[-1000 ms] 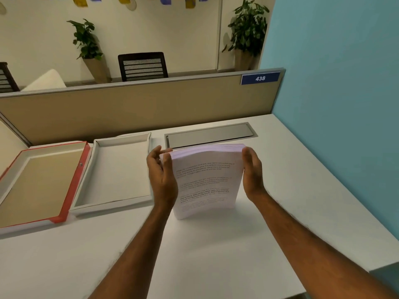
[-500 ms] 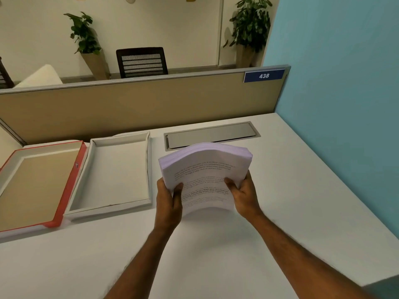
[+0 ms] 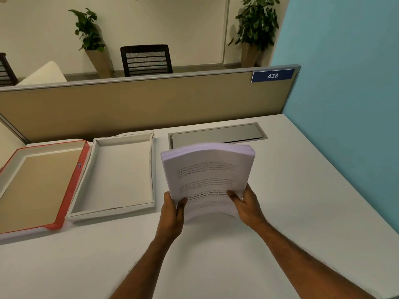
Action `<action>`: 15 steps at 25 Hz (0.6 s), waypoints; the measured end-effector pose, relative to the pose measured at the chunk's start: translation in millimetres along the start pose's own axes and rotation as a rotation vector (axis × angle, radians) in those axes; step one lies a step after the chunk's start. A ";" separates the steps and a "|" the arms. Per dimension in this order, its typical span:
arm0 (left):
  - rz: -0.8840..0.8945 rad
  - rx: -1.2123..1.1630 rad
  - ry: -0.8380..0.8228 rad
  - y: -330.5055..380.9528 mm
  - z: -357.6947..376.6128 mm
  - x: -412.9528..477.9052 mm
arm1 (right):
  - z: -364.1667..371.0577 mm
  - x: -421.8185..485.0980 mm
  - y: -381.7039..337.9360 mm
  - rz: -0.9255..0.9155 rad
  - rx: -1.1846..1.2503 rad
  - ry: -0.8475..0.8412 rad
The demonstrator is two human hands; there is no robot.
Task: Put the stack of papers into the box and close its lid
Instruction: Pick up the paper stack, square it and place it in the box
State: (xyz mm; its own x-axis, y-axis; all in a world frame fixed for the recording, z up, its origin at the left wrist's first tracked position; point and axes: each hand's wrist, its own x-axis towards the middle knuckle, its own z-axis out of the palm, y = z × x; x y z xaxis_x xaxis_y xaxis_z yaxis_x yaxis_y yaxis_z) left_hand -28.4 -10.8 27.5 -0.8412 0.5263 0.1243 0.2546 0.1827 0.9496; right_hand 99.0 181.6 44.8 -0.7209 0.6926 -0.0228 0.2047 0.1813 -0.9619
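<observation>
A thick stack of printed white papers (image 3: 207, 173) is held above the white desk (image 3: 302, 190), bowed upward across its middle. My left hand (image 3: 172, 210) grips its near left corner, and my right hand (image 3: 246, 203) grips its near right corner. Left of the stack lies the open white box (image 3: 121, 212), empty inside. Its red-edged lid (image 3: 71, 186) lies flat beside it on the left, inner side up.
A grey metal cable hatch (image 3: 218, 133) is set into the desk behind the stack. A tan partition (image 3: 140, 104) runs along the desk's back edge and a blue wall (image 3: 345, 83) borders the right. Beyond the partition stand a chair and potted plants.
Both hands slid from the stack's sides down to its near corners. The stack went from upright on its edge to lifted and tilted flatter, bowing in the middle.
</observation>
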 end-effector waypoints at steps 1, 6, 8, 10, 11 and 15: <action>-0.008 0.007 -0.002 1.5 -1.1 4.2 | -0.1 3.5 -2.5 -0.003 0.002 -0.008; -0.020 0.022 0.015 17.0 -19.8 36.4 | 0.2 23.7 -29.8 0.008 -0.038 -0.053; -0.046 0.029 0.035 25.1 -32.6 51.8 | 5.0 32.8 -43.8 0.028 -0.039 -0.054; -0.091 0.042 0.030 29.9 -44.2 62.9 | 14.2 39.2 -54.6 0.049 -0.032 -0.043; -0.108 0.052 0.031 29.8 -49.3 65.6 | 20.0 40.9 -58.2 0.057 -0.037 -0.034; -0.160 0.179 0.043 16.3 -67.2 62.8 | 44.2 41.5 -62.9 0.081 -0.128 -0.049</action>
State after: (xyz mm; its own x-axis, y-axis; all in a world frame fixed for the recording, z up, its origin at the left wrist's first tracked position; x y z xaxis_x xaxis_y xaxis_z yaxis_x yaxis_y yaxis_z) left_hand -109.1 -30.6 70.1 -0.8963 0.4435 -0.0075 0.1937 0.4067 0.8928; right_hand 26.9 168.0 92.3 -0.7294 0.6742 -0.1157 0.3445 0.2159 -0.9137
